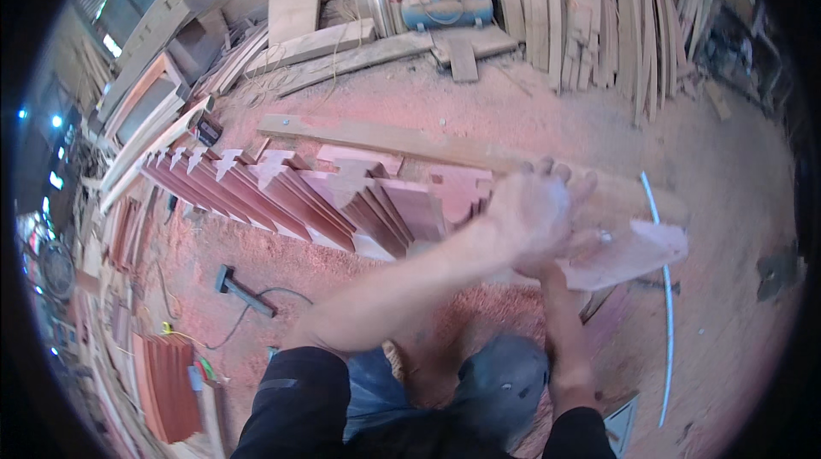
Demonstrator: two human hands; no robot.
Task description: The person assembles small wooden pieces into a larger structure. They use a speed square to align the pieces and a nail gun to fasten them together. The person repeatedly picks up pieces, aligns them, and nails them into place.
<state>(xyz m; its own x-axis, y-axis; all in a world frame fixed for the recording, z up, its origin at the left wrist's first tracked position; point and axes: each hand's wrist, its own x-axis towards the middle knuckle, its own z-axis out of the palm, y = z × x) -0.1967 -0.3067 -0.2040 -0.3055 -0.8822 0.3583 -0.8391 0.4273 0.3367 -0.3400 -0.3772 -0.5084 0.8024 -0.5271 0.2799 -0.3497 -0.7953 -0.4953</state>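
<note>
Both hands [547, 232] gripping wooden piece [637, 252], long axis pointing right

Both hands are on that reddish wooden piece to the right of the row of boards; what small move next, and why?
Probably lower the reddish wooden piece beside the row of reddish profiled boards. The left hand and right hand hold it above the sawdust-covered floor, and the row ends just left of it.

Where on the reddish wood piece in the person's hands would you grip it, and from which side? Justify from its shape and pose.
Probably the near end, from below and the left, where the left hand and right hand meet it. The wood piece is flat and juts right, unsupported.
</note>
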